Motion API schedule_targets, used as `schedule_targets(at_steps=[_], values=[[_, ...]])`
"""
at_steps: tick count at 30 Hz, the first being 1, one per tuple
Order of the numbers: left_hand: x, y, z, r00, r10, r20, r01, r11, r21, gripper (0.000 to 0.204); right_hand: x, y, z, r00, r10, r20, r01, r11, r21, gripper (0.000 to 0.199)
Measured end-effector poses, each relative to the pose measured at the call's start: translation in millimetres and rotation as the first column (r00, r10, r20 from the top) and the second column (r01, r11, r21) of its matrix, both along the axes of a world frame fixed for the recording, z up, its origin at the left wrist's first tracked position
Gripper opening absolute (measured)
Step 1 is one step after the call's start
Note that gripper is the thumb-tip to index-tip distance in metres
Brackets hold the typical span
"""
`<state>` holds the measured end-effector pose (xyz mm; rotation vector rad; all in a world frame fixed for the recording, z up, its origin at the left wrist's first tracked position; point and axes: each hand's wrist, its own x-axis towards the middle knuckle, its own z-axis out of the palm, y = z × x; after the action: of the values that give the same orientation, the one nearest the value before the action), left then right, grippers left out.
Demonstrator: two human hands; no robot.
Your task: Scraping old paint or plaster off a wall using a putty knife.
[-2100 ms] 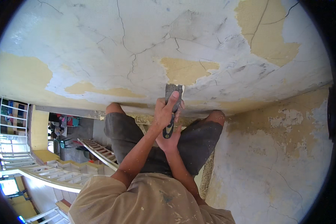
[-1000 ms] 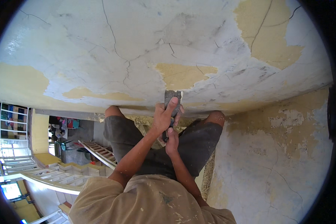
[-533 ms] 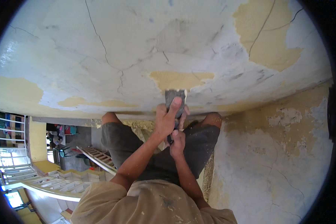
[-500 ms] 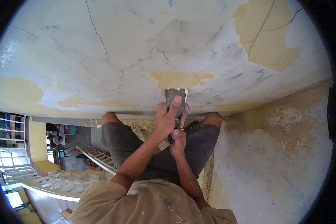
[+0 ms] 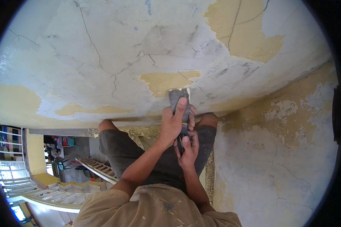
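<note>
A wide, grey-bladed scraper (image 5: 175,99) is held in both my hands, its blade edge against the cracked wall (image 5: 113,41) just under a bare yellow patch (image 5: 163,80). Pale residue clings to the blade's tip and side. My left hand (image 5: 173,123) wraps the blade's lower part, thumb lying along its face and fingers behind. Below it, my right hand (image 5: 188,150) closes around the dark handle, most of which is hidden by the fingers.
A second peeling wall (image 5: 269,166) meets the first at a corner on the right. At lower left are a wooden ladder (image 5: 98,169), a white stair railing (image 5: 53,198) and a lower floor with assorted items. My knees (image 5: 108,125) are close to the wall.
The view has shifted, so the wall patches appear farther left. The scraper's blade has moved to the right along the yellow patch's lower edge. Both hands keep their grip.
</note>
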<state>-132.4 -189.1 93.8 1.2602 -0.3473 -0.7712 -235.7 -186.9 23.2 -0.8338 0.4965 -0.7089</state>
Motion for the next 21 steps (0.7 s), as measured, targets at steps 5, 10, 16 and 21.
schedule_targets(at_steps=[5, 10, 16, 21], values=[[0, -10, 10, 0.997, -0.057, 0.056, 0.061, 0.996, -0.064, 0.057, 2, -5, 7, 0.995, -0.086, 0.04, 0.087, 0.996, -0.023, 0.023], [-2, -14, 16, 0.997, -0.048, 0.059, 0.052, 0.997, -0.061, 0.058, 1, -4, 17, 0.99, -0.091, 0.111, 0.091, 0.996, 0.004, 0.021], [-3, -19, 21, 0.995, -0.022, 0.098, 0.028, 0.998, -0.063, 0.058, 7, -6, 22, 0.979, -0.173, 0.105, 0.162, 0.981, 0.104, 0.022], [-3, -14, 16, 0.999, -0.046, 0.013, 0.046, 0.999, 0.005, 0.055, 3, -1, 20, 0.995, -0.069, 0.067, 0.065, 0.997, 0.051, 0.019]])
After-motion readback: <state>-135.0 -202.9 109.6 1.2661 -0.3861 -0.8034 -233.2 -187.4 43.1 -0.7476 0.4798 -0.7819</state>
